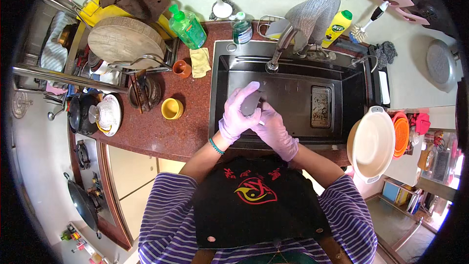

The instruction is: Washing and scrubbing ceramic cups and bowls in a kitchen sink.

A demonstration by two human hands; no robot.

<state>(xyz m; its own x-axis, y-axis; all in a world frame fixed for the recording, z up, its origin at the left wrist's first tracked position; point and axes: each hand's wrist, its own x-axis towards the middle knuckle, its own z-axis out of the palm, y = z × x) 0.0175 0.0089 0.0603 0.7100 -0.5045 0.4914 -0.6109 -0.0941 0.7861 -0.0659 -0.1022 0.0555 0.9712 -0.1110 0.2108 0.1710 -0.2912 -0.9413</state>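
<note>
Over the left half of the dark sink (289, 117), my left hand (236, 112) grips a grey rounded object (250, 103). Its thumb and fingers lie around the sides, and what the object is cannot be settled. My right hand (274, 130) is close against the left, with its fingers curled at the object's lower right side. Those fingertips are partly hidden, so whether they grip it is unclear. A small white tip (261, 122) shows between the two hands. Both hands wear thin translucent gloves. A metal faucet (280, 49) rises behind them.
Left of the sink, a yellow cup (172, 109), a brown cup (182, 68) and a folded yellow cloth (200, 62) sit on the red-brown counter (190, 132). A green bottle (187, 27) stands behind. A cream basin (374, 145) is at the sink's right edge.
</note>
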